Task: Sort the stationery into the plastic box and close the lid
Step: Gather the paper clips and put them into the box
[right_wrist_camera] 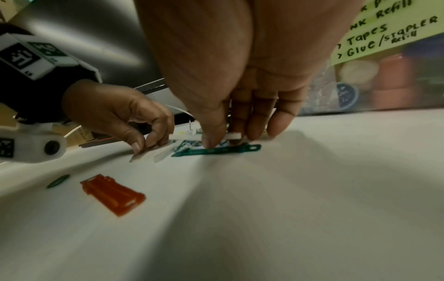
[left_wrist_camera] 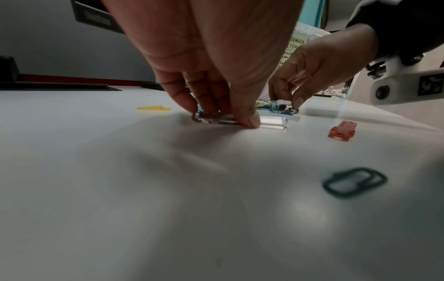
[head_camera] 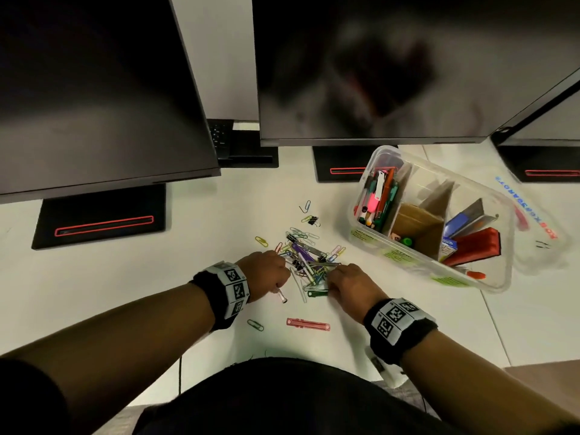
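A pile of coloured paper clips, binder clips and fastener strips [head_camera: 306, 255] lies on the white desk. My left hand [head_camera: 266, 271] is at the pile's left edge. Its fingertips [left_wrist_camera: 250, 119] pinch a clear plastic strip [left_wrist_camera: 273, 121] flat on the desk. My right hand [head_camera: 340, 281] is at the pile's right edge. It pinches a white strip [right_wrist_camera: 185, 136] just above a green fastener [right_wrist_camera: 216, 150]. The open plastic box [head_camera: 489, 277] stands at the right, with pens, a cardboard divider and a red stapler inside. Its clear lid [head_camera: 539, 237] lies beside it.
A pink fastener [head_camera: 308, 324] and a green paper clip [head_camera: 255, 324] lie near me, apart from the pile. A yellow clip [head_camera: 261, 241] and a few others are scattered behind it. Dark monitors on black stands [head_camera: 100, 221] line the back of the desk.
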`<action>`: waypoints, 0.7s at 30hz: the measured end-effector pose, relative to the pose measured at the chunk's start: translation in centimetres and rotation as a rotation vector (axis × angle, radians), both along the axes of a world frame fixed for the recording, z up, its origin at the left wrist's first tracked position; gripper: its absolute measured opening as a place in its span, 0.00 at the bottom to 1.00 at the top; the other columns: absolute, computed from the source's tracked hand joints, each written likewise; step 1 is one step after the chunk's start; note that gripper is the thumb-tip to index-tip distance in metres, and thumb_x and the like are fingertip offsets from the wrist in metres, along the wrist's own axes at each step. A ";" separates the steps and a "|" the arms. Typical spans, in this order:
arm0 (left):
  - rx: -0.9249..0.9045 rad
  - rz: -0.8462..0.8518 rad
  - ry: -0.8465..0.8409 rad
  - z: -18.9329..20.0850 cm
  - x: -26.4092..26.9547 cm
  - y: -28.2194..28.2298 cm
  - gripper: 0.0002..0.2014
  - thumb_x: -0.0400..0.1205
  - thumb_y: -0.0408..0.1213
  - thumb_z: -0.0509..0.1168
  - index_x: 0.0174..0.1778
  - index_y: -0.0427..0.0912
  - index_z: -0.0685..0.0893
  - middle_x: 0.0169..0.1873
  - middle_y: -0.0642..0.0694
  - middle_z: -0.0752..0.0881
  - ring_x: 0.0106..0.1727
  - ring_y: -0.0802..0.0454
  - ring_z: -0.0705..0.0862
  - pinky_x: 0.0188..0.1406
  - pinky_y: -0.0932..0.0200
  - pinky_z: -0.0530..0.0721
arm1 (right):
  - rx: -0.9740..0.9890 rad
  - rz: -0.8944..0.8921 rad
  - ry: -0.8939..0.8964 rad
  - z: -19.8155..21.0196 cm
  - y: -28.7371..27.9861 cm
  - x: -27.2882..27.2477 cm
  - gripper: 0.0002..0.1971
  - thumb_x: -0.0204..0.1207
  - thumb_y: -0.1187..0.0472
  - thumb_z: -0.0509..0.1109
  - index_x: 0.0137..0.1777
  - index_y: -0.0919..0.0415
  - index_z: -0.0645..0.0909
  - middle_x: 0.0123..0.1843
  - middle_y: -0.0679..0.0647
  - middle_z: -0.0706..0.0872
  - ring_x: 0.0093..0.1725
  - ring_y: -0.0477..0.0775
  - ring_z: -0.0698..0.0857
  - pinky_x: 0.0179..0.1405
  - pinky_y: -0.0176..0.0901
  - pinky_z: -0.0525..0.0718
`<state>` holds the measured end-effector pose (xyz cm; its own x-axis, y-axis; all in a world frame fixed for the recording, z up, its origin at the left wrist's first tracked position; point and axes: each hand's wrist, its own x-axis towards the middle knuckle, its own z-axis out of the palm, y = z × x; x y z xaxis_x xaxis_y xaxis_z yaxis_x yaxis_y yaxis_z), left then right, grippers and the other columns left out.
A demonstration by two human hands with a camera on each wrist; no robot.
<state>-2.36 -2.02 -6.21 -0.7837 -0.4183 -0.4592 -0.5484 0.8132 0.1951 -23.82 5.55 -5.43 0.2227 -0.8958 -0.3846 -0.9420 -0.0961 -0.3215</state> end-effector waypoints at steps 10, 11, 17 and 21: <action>0.150 0.094 0.067 0.6 -2.2 2.0 0.27 0.79 0.21 0.53 0.75 0.41 0.68 0.70 0.40 0.70 0.65 0.38 0.78 0.66 0.47 0.77 | 0.049 -0.309 -0.141 1.7 -0.7 0.2 0.17 0.76 0.65 0.65 0.64 0.56 0.71 0.49 0.57 0.86 0.47 0.61 0.84 0.43 0.40 0.73; 0.120 0.044 0.090 0.6 -2.4 2.2 0.26 0.79 0.20 0.53 0.74 0.39 0.69 0.70 0.39 0.69 0.66 0.38 0.78 0.66 0.48 0.77 | 0.047 -0.323 -0.141 1.8 -1.0 0.2 0.19 0.76 0.66 0.64 0.67 0.55 0.70 0.52 0.58 0.86 0.50 0.61 0.85 0.44 0.41 0.75; 0.012 -0.309 0.089 0.3 -3.1 3.3 0.17 0.80 0.46 0.62 0.58 0.38 0.83 0.55 0.44 0.81 0.51 0.44 0.82 0.48 0.52 0.84 | 0.083 -0.445 -0.121 1.9 -2.3 -0.6 0.05 0.73 0.71 0.60 0.45 0.62 0.75 0.50 0.68 0.85 0.51 0.67 0.83 0.43 0.46 0.78; 0.088 -0.235 0.052 0.0 -3.8 3.5 0.20 0.79 0.47 0.67 0.63 0.40 0.77 0.60 0.43 0.77 0.53 0.44 0.81 0.50 0.53 0.82 | 0.051 -0.456 -0.133 1.7 -2.6 -1.0 0.07 0.77 0.71 0.58 0.38 0.61 0.69 0.49 0.71 0.84 0.50 0.69 0.83 0.42 0.48 0.75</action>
